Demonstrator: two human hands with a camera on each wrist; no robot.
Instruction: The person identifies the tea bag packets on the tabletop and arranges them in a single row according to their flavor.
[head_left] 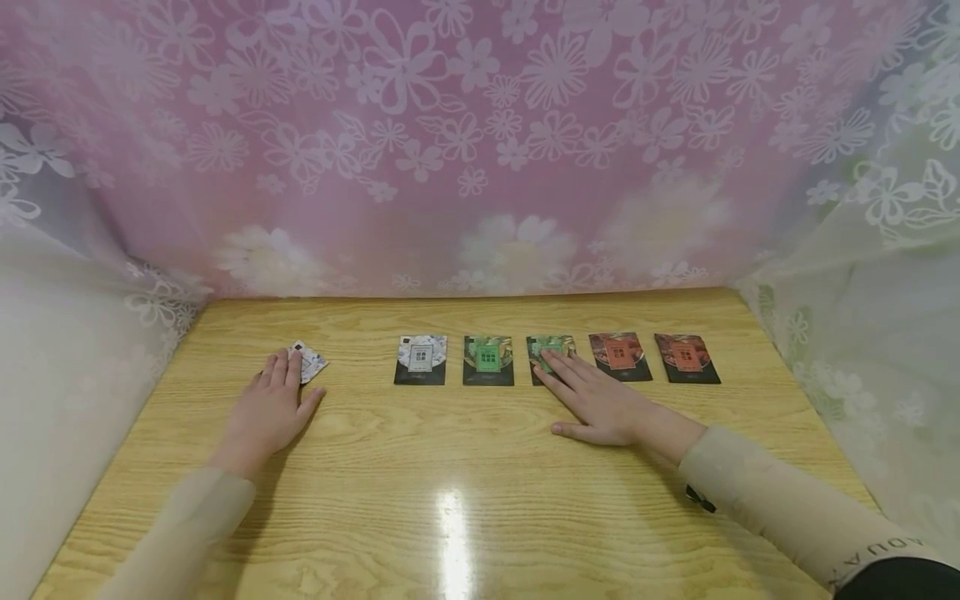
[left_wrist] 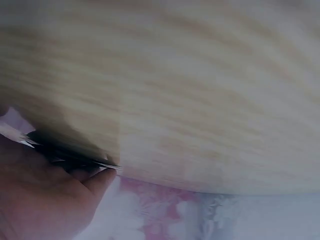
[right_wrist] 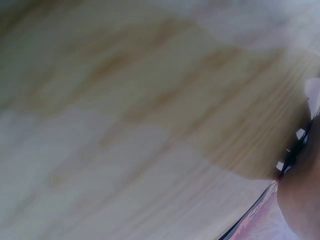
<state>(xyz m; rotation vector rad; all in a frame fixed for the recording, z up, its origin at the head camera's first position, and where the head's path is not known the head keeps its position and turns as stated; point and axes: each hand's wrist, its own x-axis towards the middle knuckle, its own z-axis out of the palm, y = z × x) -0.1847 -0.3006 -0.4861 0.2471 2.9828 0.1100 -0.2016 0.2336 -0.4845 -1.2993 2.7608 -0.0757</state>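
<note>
A row of small packets lies on the wooden table (head_left: 465, 483): one grey-white packet (head_left: 421, 359), a green packet (head_left: 488, 360), a second green packet (head_left: 550, 348), and two red packets (head_left: 619, 356) (head_left: 686, 357). My right hand (head_left: 592, 398) lies flat with straight fingers resting on the second green packet. My left hand (head_left: 272, 406) lies flat at the left, its fingertips on another grey-white packet (head_left: 309, 362) that sits askew. In the left wrist view the left hand (left_wrist: 45, 200) covers a dark-edged packet (left_wrist: 65, 152); the right wrist view is blurred, showing mostly table.
A pink floral curtain (head_left: 480, 142) hangs close behind the table's far edge, and white lace curtains (head_left: 877, 275) close in both sides. Bare tabletop stretches between my arms toward the near edge.
</note>
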